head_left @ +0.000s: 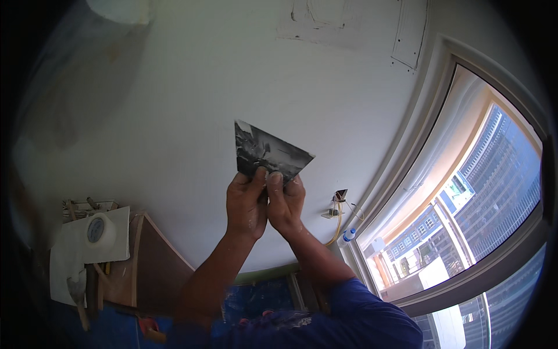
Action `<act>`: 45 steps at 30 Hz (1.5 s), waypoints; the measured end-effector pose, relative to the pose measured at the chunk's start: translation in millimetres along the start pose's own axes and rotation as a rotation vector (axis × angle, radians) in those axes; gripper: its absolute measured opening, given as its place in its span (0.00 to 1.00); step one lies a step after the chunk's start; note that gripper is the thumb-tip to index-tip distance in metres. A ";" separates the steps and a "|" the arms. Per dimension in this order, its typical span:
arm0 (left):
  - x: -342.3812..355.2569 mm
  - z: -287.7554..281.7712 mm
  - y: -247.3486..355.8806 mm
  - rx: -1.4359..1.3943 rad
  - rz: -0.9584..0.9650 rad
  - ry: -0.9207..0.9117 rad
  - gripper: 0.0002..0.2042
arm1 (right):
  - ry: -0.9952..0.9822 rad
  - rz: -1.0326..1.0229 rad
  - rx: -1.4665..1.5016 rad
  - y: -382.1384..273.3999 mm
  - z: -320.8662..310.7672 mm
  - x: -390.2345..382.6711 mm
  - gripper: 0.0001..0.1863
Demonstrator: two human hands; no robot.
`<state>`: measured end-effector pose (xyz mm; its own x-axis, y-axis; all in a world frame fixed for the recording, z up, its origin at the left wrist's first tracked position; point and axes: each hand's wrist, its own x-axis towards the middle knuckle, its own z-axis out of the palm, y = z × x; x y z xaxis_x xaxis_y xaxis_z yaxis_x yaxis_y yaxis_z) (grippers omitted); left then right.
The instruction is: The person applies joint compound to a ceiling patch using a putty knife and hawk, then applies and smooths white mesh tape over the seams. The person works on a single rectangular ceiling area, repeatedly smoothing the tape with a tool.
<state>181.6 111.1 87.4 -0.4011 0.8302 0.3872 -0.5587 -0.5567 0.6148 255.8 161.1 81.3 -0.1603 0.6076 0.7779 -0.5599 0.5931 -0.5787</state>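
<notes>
Both hands are raised in front of the white wall [174,116], pressed together around one putty knife [270,150]. Its wide trapezoid blade points up and tilts to the right. Grey smears and whitish residue mark the metal. My left hand [246,203] grips the lower left of the knife, with its thumb lying on the blade. On the other side my right hand [285,203] closes round the lower right, thumb beside the left one. The handle is hidden by the hands. White specks dot my fingers and wrists.
At lower left, a tape roll [100,231] rests on a white sheet [120,244] beside a brown wooden panel [163,256]. A wooden-handled tool [78,296] is below it. Loose wires [340,215] hang from a wall opening, near a blue-capped bottle [349,235] and a large window [459,192].
</notes>
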 end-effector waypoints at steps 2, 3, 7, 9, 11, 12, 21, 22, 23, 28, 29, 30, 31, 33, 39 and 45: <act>32.4 26.2 -16.9 0.257 -0.005 -0.148 0.13 | 0.115 -0.020 -0.181 -18.7 -36.8 39.2 0.18; 55.4 35.2 -19.8 0.558 -0.043 -0.235 0.15 | 0.158 -0.022 -0.277 -35.4 -60.2 60.6 0.19; 141.7 76.1 -41.7 1.240 1.228 -0.307 0.20 | 0.109 -0.338 -1.038 -84.2 -144.1 166.7 0.14; 185.1 92.0 -41.2 1.369 1.393 -0.275 0.20 | 0.049 -0.476 -1.185 -87.8 -169.2 206.3 0.13; 212.3 106.4 -34.4 1.428 1.485 -0.245 0.20 | -0.024 -0.437 -1.350 -99.3 -174.7 227.6 0.13; 225.4 111.7 -32.1 1.452 1.530 -0.229 0.21 | -0.061 -0.417 -1.437 -107.6 -173.1 234.7 0.13; 278.6 116.0 -28.6 1.391 1.619 -0.095 0.09 | -0.342 -0.700 -1.775 -115.9 -156.6 278.8 0.08; 279.1 115.0 -28.4 1.383 1.623 -0.095 0.08 | -0.352 -0.711 -1.804 -113.7 -154.7 281.2 0.08; 279.3 113.8 -28.1 1.377 1.627 -0.093 0.07 | -0.365 -0.722 -1.806 -112.3 -151.5 281.3 0.07; 279.0 116.7 -30.1 1.352 1.638 -0.087 0.06 | -0.403 -0.780 -1.797 -108.0 -148.5 283.7 0.07; 279.9 116.9 -30.3 1.354 1.643 -0.080 0.05 | -0.406 -0.770 -1.816 -108.5 -146.5 284.2 0.07; 280.3 116.8 -30.0 1.358 1.648 -0.075 0.05 | -0.407 -0.759 -1.831 -109.7 -143.5 283.9 0.07; 280.5 116.4 -29.8 1.361 1.650 -0.069 0.05 | -0.408 -0.748 -1.847 -109.9 -141.7 283.9 0.07; 279.9 115.8 -29.5 1.366 1.655 -0.057 0.05 | -0.404 -0.743 -1.837 -107.0 -141.2 284.4 0.07; 280.7 117.4 -31.4 1.347 1.639 -0.061 0.05 | -0.401 -0.676 -1.900 -105.2 -135.1 282.8 0.09; 280.8 121.6 -33.7 1.354 1.561 -0.028 0.03 | -0.404 -0.677 -1.947 -96.2 -130.8 277.7 0.14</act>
<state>176.0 366.6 259.0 0.1115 -0.2094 0.9715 0.9447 -0.2809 -0.1690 371.5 341.9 320.9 -0.6210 0.1477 0.7697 0.7387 0.4385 0.5119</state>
